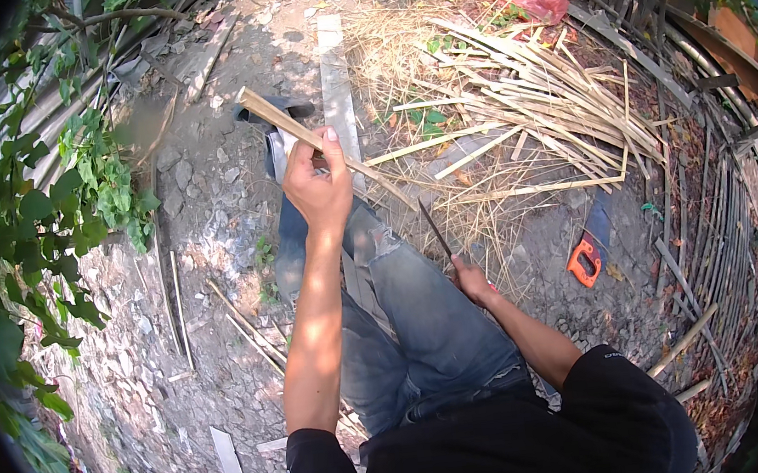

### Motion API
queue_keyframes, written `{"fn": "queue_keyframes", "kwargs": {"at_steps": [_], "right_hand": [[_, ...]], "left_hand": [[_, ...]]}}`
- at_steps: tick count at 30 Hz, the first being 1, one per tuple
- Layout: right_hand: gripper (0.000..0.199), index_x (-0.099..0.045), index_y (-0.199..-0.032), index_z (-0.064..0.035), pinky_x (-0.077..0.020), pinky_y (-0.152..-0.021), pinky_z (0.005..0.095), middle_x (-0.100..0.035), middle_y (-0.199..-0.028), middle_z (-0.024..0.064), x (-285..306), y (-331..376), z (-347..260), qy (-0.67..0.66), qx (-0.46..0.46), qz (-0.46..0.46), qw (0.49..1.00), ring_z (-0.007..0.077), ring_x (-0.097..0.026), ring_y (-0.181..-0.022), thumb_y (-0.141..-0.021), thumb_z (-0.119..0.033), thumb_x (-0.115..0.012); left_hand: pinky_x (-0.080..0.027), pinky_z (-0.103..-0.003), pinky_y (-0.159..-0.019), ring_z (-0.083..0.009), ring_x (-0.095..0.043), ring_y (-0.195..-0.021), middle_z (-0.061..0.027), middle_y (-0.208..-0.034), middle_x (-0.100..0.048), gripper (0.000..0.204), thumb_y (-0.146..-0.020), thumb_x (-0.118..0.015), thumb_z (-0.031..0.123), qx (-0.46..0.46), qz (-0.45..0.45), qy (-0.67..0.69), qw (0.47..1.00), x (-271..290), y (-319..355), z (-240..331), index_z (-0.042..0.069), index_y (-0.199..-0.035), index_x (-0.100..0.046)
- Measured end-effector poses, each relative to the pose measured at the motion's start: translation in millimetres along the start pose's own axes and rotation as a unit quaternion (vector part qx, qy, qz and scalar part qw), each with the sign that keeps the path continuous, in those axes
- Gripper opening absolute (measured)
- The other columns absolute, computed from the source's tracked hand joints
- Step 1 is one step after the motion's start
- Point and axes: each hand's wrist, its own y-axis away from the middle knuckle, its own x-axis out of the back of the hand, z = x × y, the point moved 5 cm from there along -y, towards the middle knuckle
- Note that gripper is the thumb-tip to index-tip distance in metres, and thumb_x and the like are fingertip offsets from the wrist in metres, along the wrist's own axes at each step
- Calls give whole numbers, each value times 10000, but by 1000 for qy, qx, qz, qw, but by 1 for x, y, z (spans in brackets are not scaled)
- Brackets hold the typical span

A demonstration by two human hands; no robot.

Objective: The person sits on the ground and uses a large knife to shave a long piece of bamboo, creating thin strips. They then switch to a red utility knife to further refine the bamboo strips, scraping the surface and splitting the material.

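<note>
My left hand (318,186) is closed around a split bamboo strip (268,112), its thumb pressed along it. The strip slants from its wider end at the upper left down toward the lower right. My right hand (470,280) grips a long, narrow dark-bladed knife (437,232), whose handle is mostly hidden in the fingers. The blade points up and away from me. Its tip is beside the strip's thin lower end; whether they touch I cannot tell. Both hands are in front of my legs in worn jeans (433,314).
A heap of split bamboo strips (549,94) lies at the far right among straw-like shavings (379,61). An orange-handled handsaw (582,261) rests on the ground at the right. A pale plank (332,52) extends ahead. Leafy vines (43,207) hang at the left; a red plastic bag (532,1) lies far back.
</note>
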Motion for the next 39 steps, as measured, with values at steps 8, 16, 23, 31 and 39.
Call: {"fn": "queue_keyframes", "kwargs": {"at_steps": [8, 16, 23, 31, 39], "right_hand": [[605, -549, -724, -79, -331, -421, 313, -454, -557, 11, 6, 13, -38, -103, 22, -43, 994, 137, -418, -434, -1036, -589, -460], [571, -526, -819, -82, -297, -408, 291, -412, -556, -9, 2, 56, -124, -178, 12, -84, 980, 124, -377, -413, -1053, -593, -422], [578, -518, -875, -65, -289, -410, 271, -392, -551, -13, 33, 127, -273, -204, 161, -131, 957, 102, -344, -406, -1072, -585, -362], [633, -438, -853, -121, -326, -461, 305, -335, -537, -23, 73, 210, -340, -466, 583, -75, 662, 115, -316, -422, -1047, -680, -213], [576, -479, -879, -85, -267, -413, 285, -353, -563, -16, 52, 152, -269, -331, 95, -104, 933, 105, -326, -425, -1063, -616, -351]], "left_hand": [[-475, -455, -1004, -333, -647, -1137, -205, -1149, -656, 591, -1111, -200, 470, 3, -91, 317, 944, 2, -39, 10, -14, -1269, -501], [-505, -294, -747, -116, -613, -763, -32, -808, -592, 233, -1089, -527, 282, 13, -71, 347, 935, -20, -61, 15, 52, -1054, -518], [-335, -250, -554, -63, -344, -601, 59, -685, -360, 466, -1071, -453, 522, 70, -63, 366, 926, -51, -59, 17, 91, -898, -471], [-387, -402, -567, -235, -483, -554, -79, -595, -455, 504, -1092, -438, 456, -42, 193, 99, 975, -67, -58, 37, 32, -828, -511], [-379, -391, -545, -215, -468, -535, -79, -597, -469, 471, -1096, -455, 421, -43, 188, 87, 977, -76, -60, 42, 29, -844, -521]]}}
